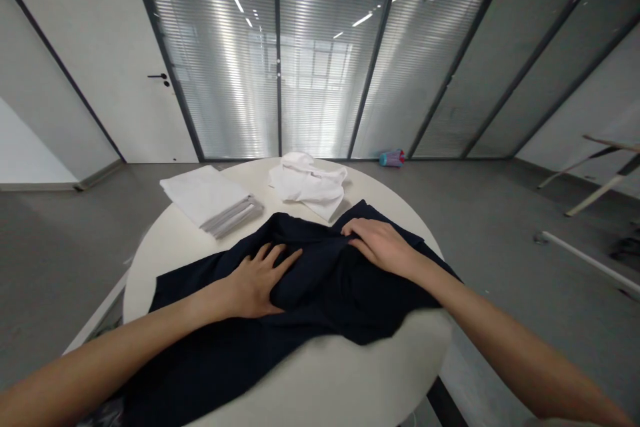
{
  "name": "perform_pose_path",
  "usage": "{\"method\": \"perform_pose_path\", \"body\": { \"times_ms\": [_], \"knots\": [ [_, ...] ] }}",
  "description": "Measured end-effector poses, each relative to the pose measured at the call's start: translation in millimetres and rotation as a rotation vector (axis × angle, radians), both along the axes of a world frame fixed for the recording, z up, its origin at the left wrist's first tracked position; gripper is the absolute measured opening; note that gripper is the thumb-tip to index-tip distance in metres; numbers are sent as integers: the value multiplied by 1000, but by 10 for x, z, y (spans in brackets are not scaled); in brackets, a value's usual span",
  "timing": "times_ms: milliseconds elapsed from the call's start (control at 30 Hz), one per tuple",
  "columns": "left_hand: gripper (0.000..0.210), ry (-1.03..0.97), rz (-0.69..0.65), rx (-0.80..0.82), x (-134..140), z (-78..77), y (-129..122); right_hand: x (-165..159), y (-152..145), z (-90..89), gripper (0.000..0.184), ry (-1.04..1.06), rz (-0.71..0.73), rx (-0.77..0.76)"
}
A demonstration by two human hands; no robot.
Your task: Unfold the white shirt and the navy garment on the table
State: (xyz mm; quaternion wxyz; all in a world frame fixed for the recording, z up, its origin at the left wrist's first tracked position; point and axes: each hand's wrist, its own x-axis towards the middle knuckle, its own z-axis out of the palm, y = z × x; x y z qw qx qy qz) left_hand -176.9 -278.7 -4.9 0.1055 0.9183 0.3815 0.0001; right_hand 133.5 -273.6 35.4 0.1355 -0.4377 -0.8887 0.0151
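A dark navy garment [310,307] lies spread and rumpled across a round white table [350,373]. My left hand [257,280] rests flat on its middle, fingers apart, pressing the cloth. My right hand [380,243] lies palm down on the garment's far part, fingertips at a fold near the upper edge. Neither hand grips anything that I can see.
A folded stack of white and grey cloths [210,200] sits at the table's far left. A crumpled white garment [310,183] lies at the far middle. A small bottle [393,158] lies on the grey floor by the glass wall. Table legs and poles stand at the right.
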Motion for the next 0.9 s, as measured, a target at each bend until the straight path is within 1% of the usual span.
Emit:
{"method": "perform_pose_path", "body": {
  "times_ms": [33, 100, 167, 200, 233, 300, 333, 367, 433, 533, 567, 600, 667, 700, 733, 800, 833, 867, 900],
  "knots": [
    [105, -50, 26, 7, -74, 21, 9, 40, -9, 54, 14, 66, -45, 41],
    [97, -203, 113, 43, -232, 76, 70, 143, 8, 135, 13, 223, -132, 167],
    [84, -364, 223, 45, -391, 147, 178, 253, 69, 204, 13, 422, -211, 355],
    [77, -419, 264, -2, -465, 182, 242, 302, 109, 247, 14, 504, -237, 440],
    [73, -448, 286, -87, -532, 214, 304, 342, 152, 302, 15, 547, -247, 494],
    [70, -446, 279, -290, -623, 272, 408, 381, 232, 459, 17, 499, -215, 511],
    [70, -436, 259, -357, -639, 303, 440, 376, 265, 559, 17, 432, -181, 506],
    [68, -437, 236, -380, -632, 340, 456, 354, 292, 667, 16, 366, -146, 516],
    [59, -504, 185, -323, -548, 444, 438, 256, 333, 886, 16, 290, -91, 599],
    [47, -722, 65, -179, -298, 669, 360, 10, 380, 1169, 22, 272, -39, 699],
    [48, -801, 25, -127, -201, 748, 348, -85, 399, 1248, 25, 298, -31, 719],
    [54, -873, -9, -77, -104, 818, 354, -180, 420, 1323, 27, 347, -29, 742],
    [78, -979, -62, -18, 80, 914, 422, -359, 480, 1461, 29, 505, -45, 799],
    [92, -1012, -93, -21, 167, 932, 481, -440, 522, 1520, 29, 596, -50, 825],
    [105, -1034, -129, -38, 252, 928, 550, -515, 575, 1569, 28, 686, -49, 847],
    [123, -1067, -200, -64, 413, 860, 691, -657, 714, 1612, 26, 845, -29, 861],
    [127, -1080, -222, -62, 488, 800, 754, -728, 798, 1597, 24, 910, -21, 834],
    [128, -1093, -227, -57, 557, 728, 808, -801, 885, 1557, 24, 969, -24, 775],
    [124, -1106, -218, -56, 616, 651, 852, -875, 967, 1493, 26, 1017, -37, 674]
  ]
}}
